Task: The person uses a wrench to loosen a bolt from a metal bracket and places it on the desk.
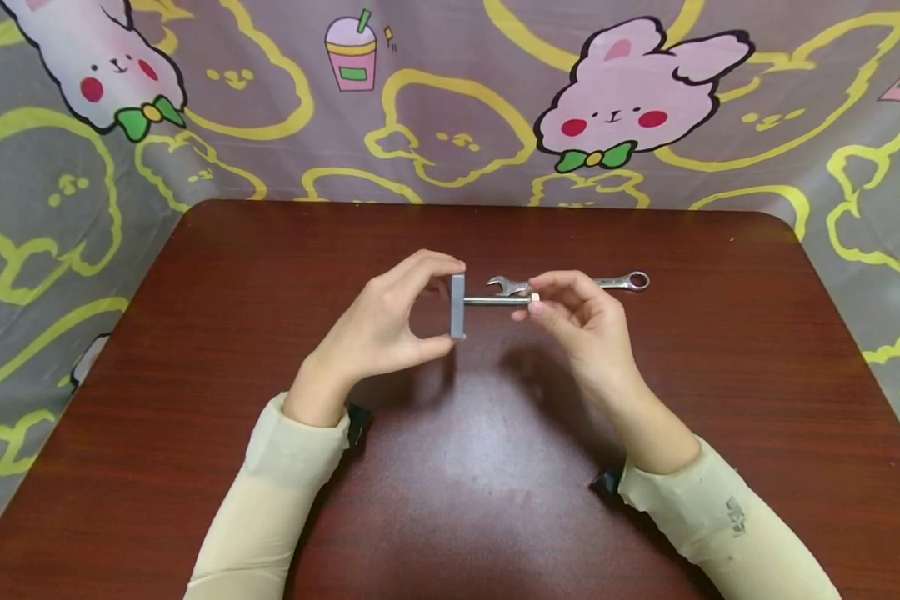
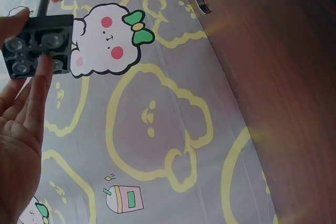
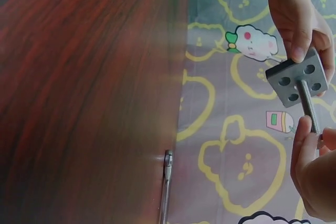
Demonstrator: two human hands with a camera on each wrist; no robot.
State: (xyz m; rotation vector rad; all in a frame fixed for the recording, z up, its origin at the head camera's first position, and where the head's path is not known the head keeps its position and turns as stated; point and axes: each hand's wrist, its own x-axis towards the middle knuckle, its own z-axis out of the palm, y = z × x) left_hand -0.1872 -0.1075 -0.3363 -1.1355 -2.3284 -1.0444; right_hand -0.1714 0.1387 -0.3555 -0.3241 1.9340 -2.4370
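Observation:
My left hand [image 1: 378, 321] grips a small grey square plate [image 1: 457, 307] by its opposite edges, thumb low and fingers high, so that it stands on edge above the table. Round holes near its corners show in the right wrist view, where the plate [image 3: 289, 85] faces the camera. A long threaded bolt [image 1: 495, 301] meets the middle of that face; how deep its tip sits cannot be seen. At the bolt's other end, my right hand [image 1: 592, 329] pinches the head between thumb and fingers. The left wrist view shows the plate's back [image 2: 37, 45], with a finger against it.
Behind my right hand a combination wrench [image 1: 630, 282] lies on the dark red-brown table [image 1: 195, 333], partly covered by the fingers. A patterned cloth [image 1: 450, 100] with cartoon rabbits hangs along the table's back and sides.

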